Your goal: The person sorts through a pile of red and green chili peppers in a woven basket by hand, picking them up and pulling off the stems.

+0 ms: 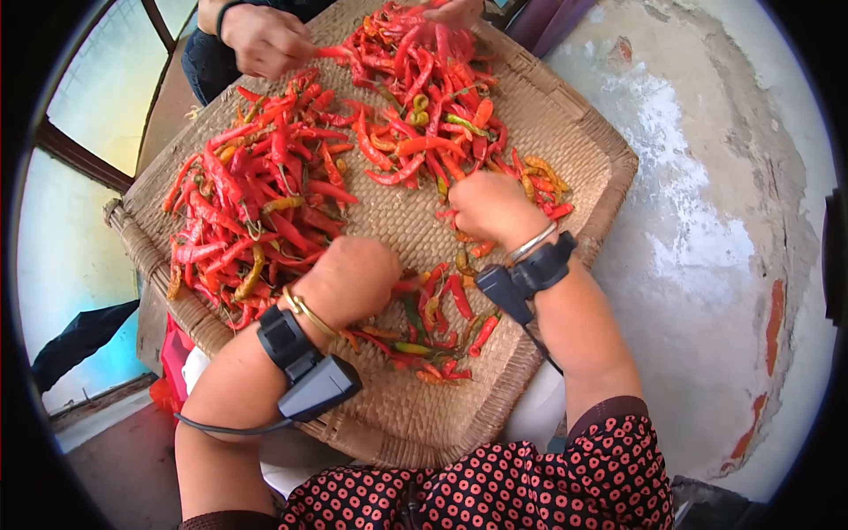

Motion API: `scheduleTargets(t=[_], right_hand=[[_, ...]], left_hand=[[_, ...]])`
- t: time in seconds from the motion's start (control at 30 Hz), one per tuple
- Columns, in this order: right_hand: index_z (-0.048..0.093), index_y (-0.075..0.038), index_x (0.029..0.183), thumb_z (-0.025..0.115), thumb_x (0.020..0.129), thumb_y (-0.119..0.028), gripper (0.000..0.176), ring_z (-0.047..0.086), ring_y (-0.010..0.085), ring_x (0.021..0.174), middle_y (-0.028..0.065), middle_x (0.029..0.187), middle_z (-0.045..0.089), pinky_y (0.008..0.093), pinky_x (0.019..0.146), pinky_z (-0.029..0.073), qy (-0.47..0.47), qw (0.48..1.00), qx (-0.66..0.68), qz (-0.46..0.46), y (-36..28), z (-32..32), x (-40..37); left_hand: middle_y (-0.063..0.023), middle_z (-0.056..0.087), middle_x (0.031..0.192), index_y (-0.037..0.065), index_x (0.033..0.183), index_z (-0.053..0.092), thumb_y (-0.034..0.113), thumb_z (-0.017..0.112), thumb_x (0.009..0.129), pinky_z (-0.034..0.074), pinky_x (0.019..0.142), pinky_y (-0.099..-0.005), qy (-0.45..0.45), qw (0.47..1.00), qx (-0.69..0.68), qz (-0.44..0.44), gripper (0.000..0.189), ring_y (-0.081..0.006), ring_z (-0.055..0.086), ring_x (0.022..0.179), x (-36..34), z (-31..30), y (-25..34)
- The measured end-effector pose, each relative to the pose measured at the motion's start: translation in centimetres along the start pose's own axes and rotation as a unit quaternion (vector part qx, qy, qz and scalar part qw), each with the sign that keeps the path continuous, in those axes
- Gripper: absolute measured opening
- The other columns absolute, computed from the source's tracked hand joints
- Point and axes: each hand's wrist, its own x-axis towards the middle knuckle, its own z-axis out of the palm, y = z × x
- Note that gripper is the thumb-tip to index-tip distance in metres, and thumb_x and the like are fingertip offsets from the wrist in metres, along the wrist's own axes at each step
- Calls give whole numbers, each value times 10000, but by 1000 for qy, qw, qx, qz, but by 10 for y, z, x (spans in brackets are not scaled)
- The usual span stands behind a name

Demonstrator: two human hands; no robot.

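A woven tray [565, 115] bears piles of mostly red chili peppers. My left hand [353, 276], fingers curled and partly hidden, is at the lower right edge of the large left pile [256, 194], with a red pepper at its fingers. My right hand [495, 208] is closed at the lower edge of the upper pile [424, 79], its fingertips on a red pepper. Between and below my hands lies a small group of red, green and yellowish peppers [411, 348]. Both wrists wear a bracelet and a black strapped device.
Across the tray, another person's hand [269, 42] holds a red pepper, and their other hand [455, 12] is over the upper pile. A worn concrete floor [671, 221] lies to the right. Window panes [106, 79] stand at the left.
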Motion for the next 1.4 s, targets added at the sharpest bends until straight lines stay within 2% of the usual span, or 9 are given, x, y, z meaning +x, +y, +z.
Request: scheduleTargets(t=[0.2, 0.27, 0.3, 0.47, 0.67, 0.77, 1.0, 1.07, 1.4], right_hand=[[661, -43, 865, 613, 754, -227, 219, 623, 277, 670, 130, 723, 639, 370, 607, 483, 278, 912, 299, 49, 17, -45, -39], [657, -35, 881, 632, 760, -243, 242, 622, 252, 634, 123, 694, 636, 358, 579, 474, 314, 901, 294, 59, 11, -56, -51], [651, -28, 891, 642, 763, -235, 243, 611, 214, 608, 112, 667, 627, 334, 563, 464, 267, 890, 366, 58, 7, -57, -59], [639, -18, 911, 651, 779, -180, 210, 584, 140, 571, 80, 652, 624, 277, 548, 454, 265, 820, 507, 32, -6, -42, -54], [622, -12, 959, 603, 836, -107, 157, 504, 33, 536, -22, 651, 560, 197, 480, 413, 177, 793, 584, -4, -15, -4, -37], [630, -17, 926, 619, 814, -139, 166, 534, 69, 545, 11, 638, 584, 233, 503, 429, 169, 786, 595, 4, -16, -5, -33], [636, -19, 888, 643, 778, -189, 203, 641, 203, 652, 112, 725, 655, 300, 596, 481, 226, 801, 555, 0, -16, -19, -38], [637, -23, 888, 641, 777, -190, 200, 639, 206, 648, 112, 719, 653, 307, 601, 482, 212, 809, 549, -2, -13, -19, -38], [635, -20, 878, 638, 769, -207, 217, 633, 228, 649, 117, 706, 645, 331, 602, 480, 218, 822, 524, -34, -17, -14, -32]], left_hand=[[-138, 640, 744, 8, 844, 642, 254, 660, 754, 494, 616, -368, 96, 942, -318, -47, 262, -269, 631, 685, 15, -17, -12], [-58, 636, 802, -8, 1051, 575, 194, 621, 845, 468, 585, -253, 196, 698, -685, -66, 292, -122, 585, 649, 26, -9, -17], [-24, 615, 870, -26, 1205, 463, 195, 560, 897, 463, 603, -238, 240, 696, -672, -81, 391, -112, 582, 693, 26, -9, -15], [-166, 615, 788, 22, 853, 631, 248, 686, 714, 496, 628, -392, 48, 982, -181, -27, 270, -264, 628, 710, 16, -5, 5], [-121, 601, 748, 63, 826, 597, 205, 617, 752, 494, 640, -408, 59, 988, -134, 41, 162, -298, 614, 700, 15, 24, 8], [-69, 535, 755, 69, 805, 572, 161, 620, 695, 476, 673, -384, 238, 970, -49, -6, 152, -253, 580, 790, 12, 4, -2], [-190, 534, 1140, 48, 1134, 545, 324, 677, 744, 386, 893, -438, 412, 824, 127, -368, 496, -361, 489, 1045, -63, -56, -75], [-221, 533, 1137, 36, 1174, 521, 412, 658, 736, 426, 860, -426, 274, 852, -187, -405, 593, -370, 522, 1027, -66, -59, -91], [-202, 487, 1176, 22, 1214, 453, 286, 726, 670, 370, 930, -452, 228, 956, -101, -154, 663, -370, 455, 1083, -10, -37, 1]])
